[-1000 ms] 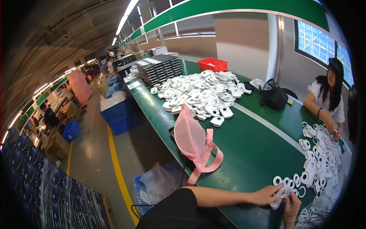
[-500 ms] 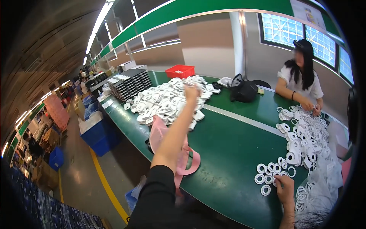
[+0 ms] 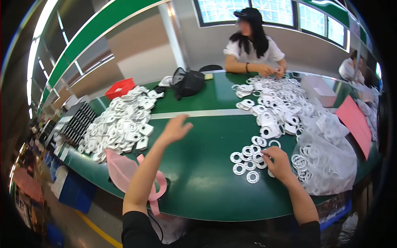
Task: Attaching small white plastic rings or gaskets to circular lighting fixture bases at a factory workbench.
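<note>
Over the green table, my left hand (image 3: 175, 129) hangs with fingers apart and nothing in it. To its left lies a large heap of white plastic parts with round holes (image 3: 120, 124). My right hand (image 3: 278, 163) is at a small group of flat white rings on the right, its thumb and fingertips pinched at the edge of one white ring (image 3: 257, 158). Other loose rings (image 3: 239, 168) lie flat around those fingertips. Right of this hand rests a clear plastic bag (image 3: 331, 165) with many white rings inside.
A pink mesh bag with a strap (image 3: 124, 169) lies at the table's front edge. Across the table, a person (image 3: 256, 45) handles parts behind a second white heap (image 3: 277, 103). Further off are a black bag (image 3: 188, 84), a red bin (image 3: 120, 88) and stacked black trays (image 3: 76, 122).
My left hand has left the left-hand heap and come back over the middle of the table, empty. The view has swung right. My right hand stays at the rings.
</note>
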Demonstrator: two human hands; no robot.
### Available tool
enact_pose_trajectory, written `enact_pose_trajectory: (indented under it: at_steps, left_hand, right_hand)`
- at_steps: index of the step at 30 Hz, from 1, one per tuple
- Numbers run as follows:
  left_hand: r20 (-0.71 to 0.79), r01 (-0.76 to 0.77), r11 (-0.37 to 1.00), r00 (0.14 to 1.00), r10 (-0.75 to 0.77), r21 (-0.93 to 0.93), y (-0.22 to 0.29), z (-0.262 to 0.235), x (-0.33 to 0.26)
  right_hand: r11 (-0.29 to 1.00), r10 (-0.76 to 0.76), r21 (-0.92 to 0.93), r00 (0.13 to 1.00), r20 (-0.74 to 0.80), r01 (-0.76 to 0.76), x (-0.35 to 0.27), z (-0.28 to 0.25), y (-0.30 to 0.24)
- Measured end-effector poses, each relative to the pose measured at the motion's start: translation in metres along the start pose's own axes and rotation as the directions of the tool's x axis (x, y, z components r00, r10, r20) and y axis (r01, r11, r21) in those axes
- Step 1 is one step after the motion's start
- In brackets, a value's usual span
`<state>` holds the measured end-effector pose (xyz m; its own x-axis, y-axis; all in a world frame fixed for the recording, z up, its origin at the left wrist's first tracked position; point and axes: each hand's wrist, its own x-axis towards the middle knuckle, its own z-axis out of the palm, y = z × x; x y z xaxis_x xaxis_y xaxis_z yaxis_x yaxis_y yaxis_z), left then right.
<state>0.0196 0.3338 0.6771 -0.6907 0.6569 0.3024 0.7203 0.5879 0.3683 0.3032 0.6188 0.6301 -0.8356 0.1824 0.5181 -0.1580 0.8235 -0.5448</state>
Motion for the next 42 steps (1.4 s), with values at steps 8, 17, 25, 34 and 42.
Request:
enact_pose_trajectory:
  at_steps: [8, 17, 25, 34, 42]
  left_hand:
    - [0.187, -0.288, 0.916, 0.92, 0.346, -0.279, 0.162, 0.117, 0.02]
    - [0.08, 0.162, 0.967, 0.986, -0.149, -0.196, 0.213, 0.187, 0.064]
    - [-0.16, -0.067, 0.646, 0.983, -0.088, -0.761, 0.214, 0.116, 0.043]
    - [0.568, 0.412, -0.618, 0.82, -0.069, -0.67, 0.16, 0.091, -0.063]
    - [0.581, 0.611, -0.356, 0.789, 0.199, -0.707, 0.174, 0.1, -0.09]
  right_hand:
    - [0.978, 0.022, -0.201, 0.988, -0.151, -0.053, 0.001, -0.009, 0.017]
    - [0.964, 0.033, -0.258, 0.991, -0.133, -0.066, 0.001, -0.013, 0.028]
    - [0.988, -0.02, -0.15, 0.994, 0.108, 0.036, 0.0, -0.015, 0.025]
    - [0.99, 0.0, -0.141, 0.997, -0.073, -0.01, 0.004, -0.019, 0.018]
    - [0.919, -0.39, 0.08, 0.92, 0.04, 0.386, 0.001, 0.007, -0.022]
